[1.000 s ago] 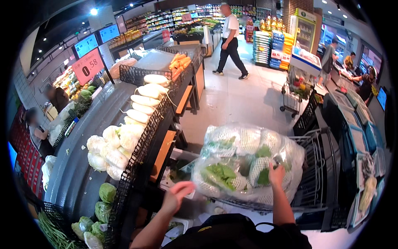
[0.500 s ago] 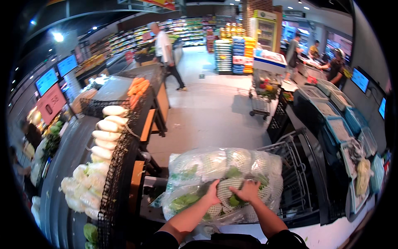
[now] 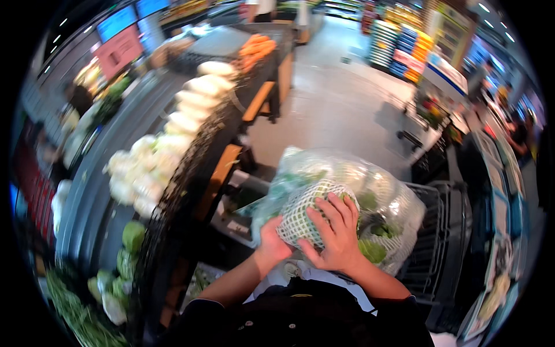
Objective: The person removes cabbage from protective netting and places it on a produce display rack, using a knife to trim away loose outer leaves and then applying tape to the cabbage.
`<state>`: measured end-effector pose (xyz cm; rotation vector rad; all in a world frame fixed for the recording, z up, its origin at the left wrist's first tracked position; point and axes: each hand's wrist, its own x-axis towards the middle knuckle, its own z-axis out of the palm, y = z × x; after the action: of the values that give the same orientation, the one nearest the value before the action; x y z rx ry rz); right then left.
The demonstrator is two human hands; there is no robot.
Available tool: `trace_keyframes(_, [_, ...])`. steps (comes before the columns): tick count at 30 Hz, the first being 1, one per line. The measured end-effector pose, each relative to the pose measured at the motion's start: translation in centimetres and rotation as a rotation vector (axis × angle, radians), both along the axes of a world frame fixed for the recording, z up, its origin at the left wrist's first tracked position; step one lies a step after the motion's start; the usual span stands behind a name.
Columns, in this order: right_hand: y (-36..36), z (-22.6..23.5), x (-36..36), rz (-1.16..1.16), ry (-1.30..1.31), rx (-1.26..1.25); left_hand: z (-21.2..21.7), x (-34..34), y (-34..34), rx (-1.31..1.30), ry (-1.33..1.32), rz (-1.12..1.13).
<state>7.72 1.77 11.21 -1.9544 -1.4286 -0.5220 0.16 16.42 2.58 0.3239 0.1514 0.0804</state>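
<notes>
Cradling a round vegetable (image 3: 306,211), wrapped in white foam netting, green beneath.

Right hand (image 3: 334,237): moved from the bag's top edge to spread over a net-wrapped vegetable (image 3: 306,211).
Left hand (image 3: 272,243): risen to cup it from below.
Clear bag (image 3: 381,196): now closer.

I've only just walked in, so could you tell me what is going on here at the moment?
A person in a produce aisle has both hands on a vegetable wrapped in white foam netting. The right hand lies spread over its top and the left hand grips it from below. It sits against a big clear plastic bag of greens resting in a black shopping cart. To the left, a display shelf holds pale cabbages.
</notes>
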Motion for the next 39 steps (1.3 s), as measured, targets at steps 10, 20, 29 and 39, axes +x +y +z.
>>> trace_keyframes(10, [14.2,4.5,-8.7,0.714,0.288,-0.156,-1.5,-22.5,7.5,-0.137,-0.125,0.515])
trace_keyframes(20, [22.7,-0.6,-29.0,1.044,0.59,-0.475,-5.5,-43.9,6.4,-0.112,-0.011,1.032])
trace_keyframes(29, [26.4,-2.7,-37.1,1.03,1.677,-1.287,-4.8,-52.2,3.9,-0.211,0.289,0.903])
trace_keyframes(39, [30.5,-3.6,-33.4,1.164,1.562,-1.582,-3.1,-46.4,4.0,-0.159,0.248,1.33])
